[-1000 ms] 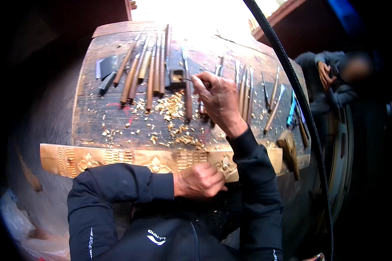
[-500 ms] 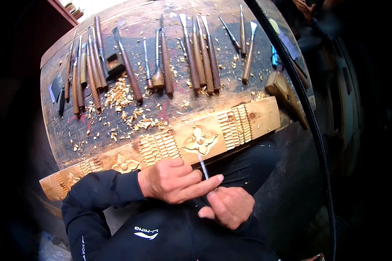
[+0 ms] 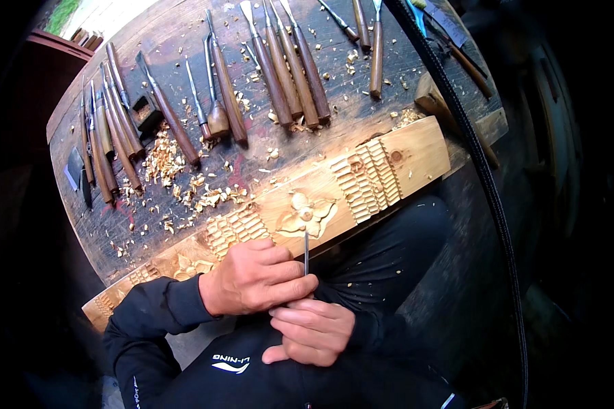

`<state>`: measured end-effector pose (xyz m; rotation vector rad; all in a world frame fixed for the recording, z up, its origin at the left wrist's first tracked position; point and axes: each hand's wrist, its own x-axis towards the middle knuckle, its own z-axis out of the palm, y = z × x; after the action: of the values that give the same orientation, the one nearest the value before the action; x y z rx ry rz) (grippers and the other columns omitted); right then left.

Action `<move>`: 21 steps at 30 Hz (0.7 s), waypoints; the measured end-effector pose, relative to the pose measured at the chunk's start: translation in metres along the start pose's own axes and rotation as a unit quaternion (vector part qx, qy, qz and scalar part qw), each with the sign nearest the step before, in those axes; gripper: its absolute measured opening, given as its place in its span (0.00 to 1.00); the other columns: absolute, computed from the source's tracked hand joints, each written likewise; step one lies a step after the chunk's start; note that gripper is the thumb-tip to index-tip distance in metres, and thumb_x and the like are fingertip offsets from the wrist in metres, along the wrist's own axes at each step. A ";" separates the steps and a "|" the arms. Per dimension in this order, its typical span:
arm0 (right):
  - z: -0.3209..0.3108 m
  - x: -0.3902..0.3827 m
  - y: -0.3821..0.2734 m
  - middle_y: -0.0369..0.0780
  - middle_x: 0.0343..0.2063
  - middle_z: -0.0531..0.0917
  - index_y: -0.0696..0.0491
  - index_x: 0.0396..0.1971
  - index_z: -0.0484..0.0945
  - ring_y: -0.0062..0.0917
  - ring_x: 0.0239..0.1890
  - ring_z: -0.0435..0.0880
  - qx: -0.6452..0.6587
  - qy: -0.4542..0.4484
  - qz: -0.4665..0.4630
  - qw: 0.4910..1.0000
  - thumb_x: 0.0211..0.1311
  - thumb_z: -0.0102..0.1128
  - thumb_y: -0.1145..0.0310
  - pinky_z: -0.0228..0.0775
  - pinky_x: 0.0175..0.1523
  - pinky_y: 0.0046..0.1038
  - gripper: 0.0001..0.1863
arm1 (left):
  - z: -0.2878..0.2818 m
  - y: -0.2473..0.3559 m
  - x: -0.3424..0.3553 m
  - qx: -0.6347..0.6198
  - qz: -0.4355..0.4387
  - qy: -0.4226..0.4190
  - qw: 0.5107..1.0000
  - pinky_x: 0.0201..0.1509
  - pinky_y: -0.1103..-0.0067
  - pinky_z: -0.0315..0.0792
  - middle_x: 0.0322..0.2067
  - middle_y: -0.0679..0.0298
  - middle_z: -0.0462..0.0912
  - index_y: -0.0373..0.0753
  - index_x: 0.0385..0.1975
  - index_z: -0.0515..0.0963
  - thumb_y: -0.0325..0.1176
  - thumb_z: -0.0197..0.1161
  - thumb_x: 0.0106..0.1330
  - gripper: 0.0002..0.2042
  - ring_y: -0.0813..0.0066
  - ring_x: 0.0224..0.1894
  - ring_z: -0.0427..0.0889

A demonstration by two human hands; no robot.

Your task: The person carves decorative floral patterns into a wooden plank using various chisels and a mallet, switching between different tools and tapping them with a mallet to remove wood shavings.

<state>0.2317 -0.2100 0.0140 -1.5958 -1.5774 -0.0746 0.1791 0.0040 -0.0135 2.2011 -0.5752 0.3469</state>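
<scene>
A long pale wooden board [image 3: 419, 146] lies slantwise along the near edge of the bench, carved with flowers and bands of ridges. The thin steel carving chisel [image 3: 306, 251] points away from me, its tip at the near petals of the carved flower [image 3: 305, 215]. My left hand [image 3: 256, 278] has its fingers curled around the chisel's shank, close to the board's near edge. Just below it, my right hand [image 3: 314, 330] closes around the handle end, its thumb sticking out to the left. Between the hands the handle is hidden.
Several wooden-handled chisels [image 3: 280, 88] lie in a loose row across the dark bench. Wood shavings [image 3: 167, 160] pile up near a small dark block [image 3: 145, 112]. At the right lies a wooden mallet-like piece [image 3: 433, 95], partly behind a black cable [image 3: 481, 153].
My right hand has moved left, closer against my left hand. The left forefinger, stretched out before, is now curled in. The chisel stands straighter, and the whole view has shifted slightly.
</scene>
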 end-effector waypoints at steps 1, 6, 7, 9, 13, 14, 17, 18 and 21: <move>0.008 -0.001 0.001 0.36 0.33 0.92 0.46 0.22 0.75 0.27 0.40 0.92 0.015 0.012 -0.007 1.000 0.63 0.80 0.48 0.82 0.52 0.28 0.24 | 0.001 -0.001 -0.001 0.001 0.000 -0.002 1.000 0.30 0.77 0.67 0.33 0.70 0.83 0.42 0.44 0.88 0.37 0.73 0.61 0.13 0.74 0.30 0.80; 0.030 -0.004 0.004 0.38 0.21 0.80 0.51 0.17 0.69 0.25 0.23 0.81 0.133 -0.012 -0.034 0.990 0.68 0.75 0.46 0.70 0.31 0.23 0.31 | -0.005 0.001 0.001 0.012 0.003 -0.036 0.999 0.33 0.76 0.66 0.34 0.71 0.81 0.43 0.44 0.86 0.36 0.69 0.60 0.13 0.74 0.33 0.78; 0.035 -0.002 0.006 0.37 0.17 0.74 0.51 0.15 0.65 0.24 0.17 0.74 0.128 0.029 -0.051 0.990 0.70 0.72 0.47 0.65 0.28 0.23 0.32 | -0.009 0.003 0.004 0.018 0.006 -0.042 0.999 0.34 0.76 0.67 0.34 0.70 0.80 0.41 0.45 0.85 0.36 0.68 0.60 0.14 0.74 0.34 0.78; 0.043 0.003 0.010 0.34 0.17 0.69 0.50 0.16 0.66 0.23 0.18 0.72 0.119 0.070 -0.061 0.988 0.68 0.74 0.51 0.61 0.27 0.24 0.30 | -0.008 0.003 0.001 0.021 -0.001 -0.042 0.999 0.35 0.76 0.68 0.34 0.70 0.78 0.40 0.46 0.84 0.36 0.67 0.61 0.14 0.74 0.34 0.77; 0.049 0.007 0.011 0.34 0.16 0.65 0.50 0.15 0.64 0.24 0.17 0.71 0.152 0.062 -0.074 0.984 0.67 0.74 0.53 0.58 0.26 0.26 0.30 | -0.007 0.009 -0.005 0.033 -0.018 -0.069 0.997 0.38 0.75 0.69 0.38 0.69 0.84 0.43 0.48 0.87 0.36 0.68 0.62 0.15 0.72 0.36 0.82; 0.051 0.007 0.010 0.34 0.15 0.65 0.50 0.15 0.63 0.24 0.17 0.71 0.155 0.059 -0.076 0.983 0.67 0.74 0.53 0.58 0.26 0.26 0.30 | -0.009 0.011 -0.005 0.044 -0.017 -0.065 0.997 0.40 0.75 0.70 0.39 0.68 0.85 0.43 0.48 0.87 0.36 0.67 0.62 0.15 0.71 0.37 0.83; 0.053 0.007 0.009 0.34 0.15 0.62 0.50 0.14 0.60 0.25 0.16 0.69 0.149 0.041 -0.076 0.985 0.65 0.74 0.53 0.59 0.25 0.28 0.32 | -0.015 0.014 -0.007 0.009 -0.080 -0.015 0.997 0.43 0.73 0.73 0.41 0.66 0.88 0.42 0.48 0.88 0.35 0.66 0.62 0.15 0.69 0.40 0.84; 0.051 0.009 0.008 0.34 0.14 0.63 0.50 0.14 0.61 0.25 0.16 0.70 0.151 0.037 -0.076 0.985 0.65 0.74 0.53 0.60 0.26 0.28 0.31 | -0.017 0.014 -0.008 -0.013 -0.110 0.005 0.994 0.44 0.73 0.74 0.41 0.65 0.89 0.41 0.48 0.89 0.34 0.66 0.62 0.15 0.68 0.41 0.85; 0.054 0.013 0.007 0.36 0.14 0.68 0.52 0.14 0.66 0.26 0.18 0.74 0.175 0.052 -0.077 0.980 0.63 0.74 0.52 0.68 0.29 0.29 0.30 | -0.014 0.007 -0.013 -0.044 -0.099 -0.001 0.994 0.40 0.70 0.68 0.41 0.66 0.88 0.42 0.51 0.89 0.45 0.64 0.64 0.20 0.68 0.35 0.81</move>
<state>0.2120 -0.1664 -0.0159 -1.1779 -1.5329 0.0344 0.1639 0.0140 -0.0056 2.1519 -0.3616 0.2115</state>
